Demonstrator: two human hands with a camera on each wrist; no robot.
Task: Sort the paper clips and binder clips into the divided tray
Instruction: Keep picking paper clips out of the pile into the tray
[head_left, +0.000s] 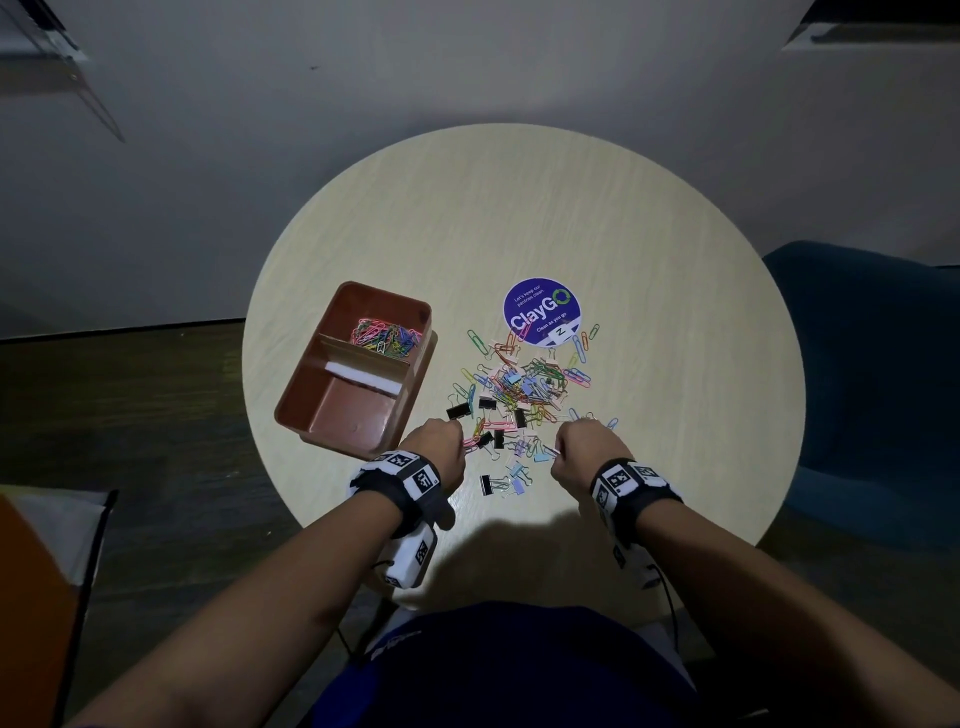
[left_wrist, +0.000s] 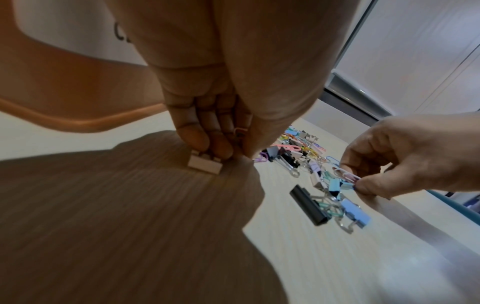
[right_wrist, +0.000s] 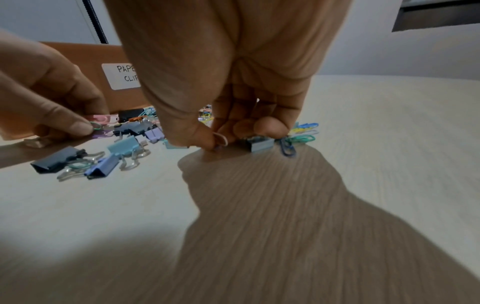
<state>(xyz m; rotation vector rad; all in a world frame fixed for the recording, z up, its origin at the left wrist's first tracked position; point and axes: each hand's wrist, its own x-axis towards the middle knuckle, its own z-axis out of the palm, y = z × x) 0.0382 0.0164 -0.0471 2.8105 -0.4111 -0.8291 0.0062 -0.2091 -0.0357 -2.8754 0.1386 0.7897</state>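
Note:
A brown divided tray (head_left: 311, 400) sits at the table's left; several coloured paper clips (head_left: 387, 335) lie in its far compartment, while the near compartment holds none. A mixed pile of paper clips and binder clips (head_left: 519, 389) spreads across the table's middle. At the pile's near left edge, my left hand (left_wrist: 233, 148) pinches pink paper clips (left_wrist: 240, 131) between thumb and curled fingers. Its fingertips touch a beige binder clip (left_wrist: 205, 164) lying on the table. My right hand (right_wrist: 221, 142), at the pile's near right edge, pinches pale paper clips (right_wrist: 221, 138) against its thumb.
A black binder clip (left_wrist: 307, 205) and blue binder clips (left_wrist: 355, 211) lie between my hands. A round purple sticker (head_left: 541, 312) lies beyond the pile. The tray's side carries a white label (right_wrist: 122, 76). A blue chair (head_left: 872, 384) stands at the table's right.

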